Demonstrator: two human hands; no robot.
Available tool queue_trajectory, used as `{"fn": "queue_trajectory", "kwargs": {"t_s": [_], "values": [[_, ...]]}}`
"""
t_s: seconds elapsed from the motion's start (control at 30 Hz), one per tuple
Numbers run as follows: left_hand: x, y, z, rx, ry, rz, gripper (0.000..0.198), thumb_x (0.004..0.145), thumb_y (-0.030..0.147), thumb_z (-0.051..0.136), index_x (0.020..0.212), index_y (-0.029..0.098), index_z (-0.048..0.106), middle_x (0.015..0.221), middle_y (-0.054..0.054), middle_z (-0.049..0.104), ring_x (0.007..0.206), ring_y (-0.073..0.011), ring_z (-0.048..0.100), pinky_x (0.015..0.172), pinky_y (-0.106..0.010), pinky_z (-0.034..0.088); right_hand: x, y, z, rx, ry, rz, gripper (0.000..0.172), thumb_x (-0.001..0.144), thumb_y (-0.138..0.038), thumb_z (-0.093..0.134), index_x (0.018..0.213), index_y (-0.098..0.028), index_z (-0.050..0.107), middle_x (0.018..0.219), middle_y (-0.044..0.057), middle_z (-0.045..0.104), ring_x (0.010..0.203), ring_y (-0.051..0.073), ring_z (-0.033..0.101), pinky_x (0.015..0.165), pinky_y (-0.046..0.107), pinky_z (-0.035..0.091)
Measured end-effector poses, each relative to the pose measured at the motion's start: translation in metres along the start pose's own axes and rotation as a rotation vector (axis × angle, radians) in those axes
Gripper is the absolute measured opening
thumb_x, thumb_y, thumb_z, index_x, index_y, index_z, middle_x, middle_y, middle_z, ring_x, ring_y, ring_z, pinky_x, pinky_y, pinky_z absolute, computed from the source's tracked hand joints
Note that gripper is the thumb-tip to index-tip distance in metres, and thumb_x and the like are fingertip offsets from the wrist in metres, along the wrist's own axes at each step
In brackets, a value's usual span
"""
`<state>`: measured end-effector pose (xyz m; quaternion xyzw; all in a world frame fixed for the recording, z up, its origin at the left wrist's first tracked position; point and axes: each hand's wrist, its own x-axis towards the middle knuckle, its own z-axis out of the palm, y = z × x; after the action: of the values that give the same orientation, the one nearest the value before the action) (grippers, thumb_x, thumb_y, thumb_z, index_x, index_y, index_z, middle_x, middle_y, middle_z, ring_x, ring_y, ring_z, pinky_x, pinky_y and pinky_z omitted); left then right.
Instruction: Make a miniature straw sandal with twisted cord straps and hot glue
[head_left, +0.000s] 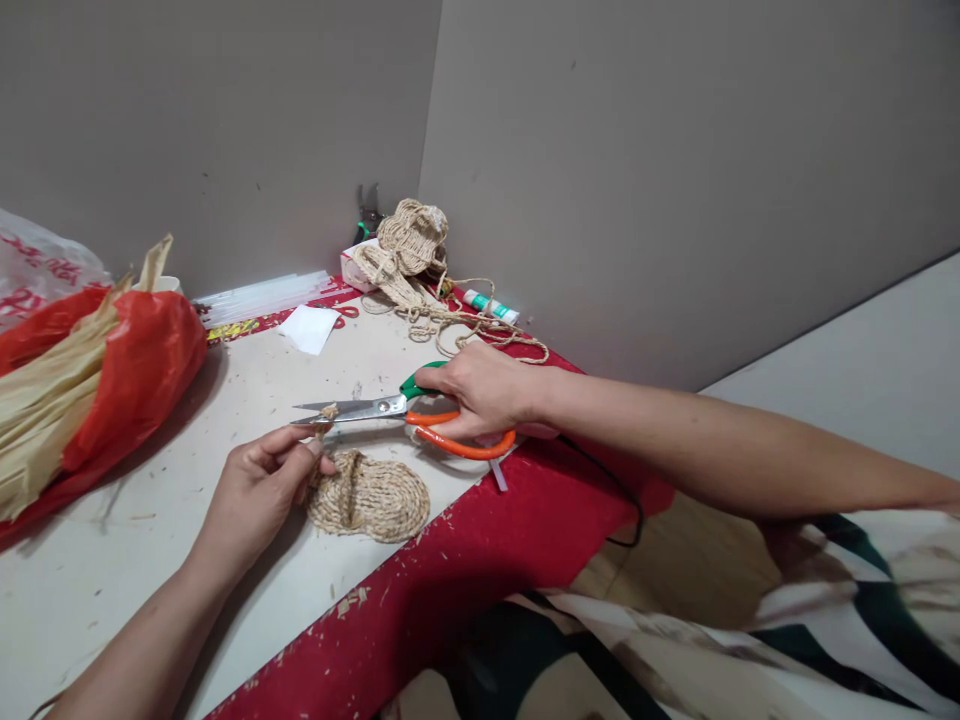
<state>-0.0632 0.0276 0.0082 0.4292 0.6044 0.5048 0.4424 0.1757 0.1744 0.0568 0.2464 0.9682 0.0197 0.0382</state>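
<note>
From my remote station, I see an off-white, loose cloth garment (660, 655) with broad, curved dark-green bands and smaller patches of muted brown and beige. The fabric shows soft folds, and I find its pattern blurred in places. I note a bare left hand (253, 492), a bare right hand (489, 388) and bare forearms (675, 430).

From my station I see green-and-orange-handled scissors (388, 407) nearly level, their blades slightly parted at a small fibre tuft (328, 411), just beyond the beige, sole-shaped coiled-cord piece (386, 497) lying on the white tabletop (247, 390).
</note>
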Motion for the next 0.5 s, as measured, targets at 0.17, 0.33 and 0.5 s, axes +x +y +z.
{"fn": "queue_trajectory", "kwargs": {"t_s": [0.17,0.33,0.5], "values": [[0.000,-0.005,-0.003,0.021,0.013,-0.011,0.022,0.079,0.038,0.074,0.084,0.017,0.077,0.061,-0.004,0.070,0.046,-0.0063,0.037,0.044,-0.021,0.025,-0.004,0.002,-0.001,0.024,0.003,-0.024,0.053,0.086,-0.066,0.049,0.090,-0.017,0.068,0.059,0.002,0.058,0.050,0.011,0.030,0.056,0.027,0.017],[0.001,-0.003,-0.001,0.027,0.059,0.000,0.030,0.075,0.042,0.075,0.091,0.016,0.076,0.063,-0.005,0.072,0.045,-0.0075,0.041,0.045,-0.022,0.032,-0.003,0.003,0.001,0.017,-0.024,-0.004,0.047,0.089,-0.059,0.050,0.094,-0.016,0.068,0.063,0.005,0.063,0.051,0.012,0.036,0.056,0.028,0.019],[-0.001,0.004,0.002,0.068,0.127,0.034,0.034,0.075,0.046,0.075,0.092,0.016,0.074,0.065,-0.007,0.074,0.045,-0.0084,0.045,0.046,-0.022,0.036,0.009,0.012,0.000,-0.015,0.034,0.224,0.049,0.092,-0.058,0.046,0.095,-0.015,0.069,0.071,0.010,0.068,0.055,0.016,0.046,0.056,0.030,0.019]]}}
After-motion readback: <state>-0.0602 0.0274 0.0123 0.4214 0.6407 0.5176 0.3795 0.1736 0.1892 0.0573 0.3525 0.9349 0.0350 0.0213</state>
